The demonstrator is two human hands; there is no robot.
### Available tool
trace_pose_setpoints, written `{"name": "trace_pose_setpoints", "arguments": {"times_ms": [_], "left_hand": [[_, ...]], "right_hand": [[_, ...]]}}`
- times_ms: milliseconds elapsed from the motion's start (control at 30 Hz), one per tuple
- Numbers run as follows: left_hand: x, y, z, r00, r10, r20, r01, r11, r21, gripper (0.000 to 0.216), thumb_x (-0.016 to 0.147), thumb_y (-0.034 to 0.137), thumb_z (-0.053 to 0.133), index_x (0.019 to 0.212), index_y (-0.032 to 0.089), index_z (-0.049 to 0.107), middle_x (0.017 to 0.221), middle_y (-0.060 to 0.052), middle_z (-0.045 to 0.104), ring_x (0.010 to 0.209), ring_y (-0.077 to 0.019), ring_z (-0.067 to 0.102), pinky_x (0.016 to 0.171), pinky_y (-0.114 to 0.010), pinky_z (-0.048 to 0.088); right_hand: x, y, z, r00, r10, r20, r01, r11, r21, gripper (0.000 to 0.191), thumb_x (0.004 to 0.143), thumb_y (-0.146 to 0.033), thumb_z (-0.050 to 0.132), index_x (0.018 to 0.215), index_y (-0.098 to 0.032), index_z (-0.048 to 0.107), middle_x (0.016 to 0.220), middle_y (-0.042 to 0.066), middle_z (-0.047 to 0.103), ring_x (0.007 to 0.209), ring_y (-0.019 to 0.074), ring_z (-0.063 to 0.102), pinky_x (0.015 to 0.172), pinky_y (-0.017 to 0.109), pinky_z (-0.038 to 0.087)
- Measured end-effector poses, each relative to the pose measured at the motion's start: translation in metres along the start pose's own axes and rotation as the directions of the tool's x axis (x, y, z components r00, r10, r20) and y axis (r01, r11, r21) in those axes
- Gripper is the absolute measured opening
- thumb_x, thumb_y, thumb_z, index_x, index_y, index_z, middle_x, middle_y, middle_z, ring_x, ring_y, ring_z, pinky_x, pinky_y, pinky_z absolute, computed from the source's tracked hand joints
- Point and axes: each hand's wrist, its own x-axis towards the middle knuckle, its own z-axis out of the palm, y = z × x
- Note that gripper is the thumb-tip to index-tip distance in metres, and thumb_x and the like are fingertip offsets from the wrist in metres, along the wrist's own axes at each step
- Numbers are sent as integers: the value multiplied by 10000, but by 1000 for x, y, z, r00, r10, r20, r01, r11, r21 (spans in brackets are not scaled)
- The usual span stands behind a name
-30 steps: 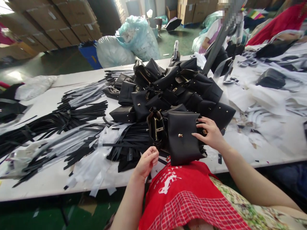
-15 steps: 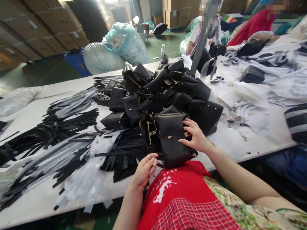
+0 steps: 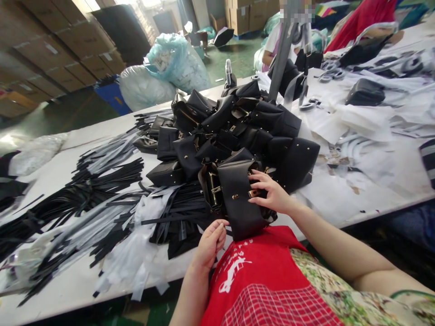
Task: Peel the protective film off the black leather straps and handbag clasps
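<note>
A black handbag (image 3: 233, 181) with gold fittings stands at the table's front edge, against the red apron (image 3: 251, 267). My right hand (image 3: 270, 192) grips its right side, the fingers curled over the edge by a gold clasp (image 3: 253, 193). Just below the bag's lower left side is my left hand (image 3: 214, 240), closed in a pinch; whatever lies between those fingertips is too small to make out. Left of the bag, a dark opening with a gold zip (image 3: 215, 185) shows. Behind it rises a heap of black handbags (image 3: 224, 117).
Bundles of black straps (image 3: 112, 181) and whitish strips (image 3: 132, 240) cover the table's left side. White sheets (image 3: 360, 122) and offcuts lie on the right. A grey post (image 3: 282, 63) stands behind the heap. People work across the table. Full plastic bags (image 3: 180, 63) sit on the floor beyond.
My right hand has slid slightly left along the bag's side, its fingers more curled at the edge. The bag has turned a little. My left hand remains pinched beside it; the camera view has shifted slightly.
</note>
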Motion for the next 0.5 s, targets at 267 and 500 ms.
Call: {"name": "trace_pose_setpoints", "arguments": {"times_ms": [267, 500], "left_hand": [[0, 3, 12, 999, -43, -18, 44, 998, 38, 381, 786, 439, 729, 956, 130, 587, 522, 105, 354, 395, -9, 206, 401, -177, 84], [3, -1, 14, 997, -61, -40, 64, 996, 66, 364, 796, 439, 721, 943, 136, 585, 506, 113, 321, 392, -15, 196, 395, -173, 89]], "right_hand": [[6, 12, 5, 999, -16, -50, 18, 999, 39, 128, 732, -315, 807, 829, -241, 767, 1204, 77, 669, 1311, 298, 473, 1084, 497, 395], [16, 12, 3, 994, -55, -91, 44, 992, -115, 193, 665, -418, 853, 712, -260, 752, 838, 21, 717, 1159, 278, 563, 1076, 491, 314]]}}
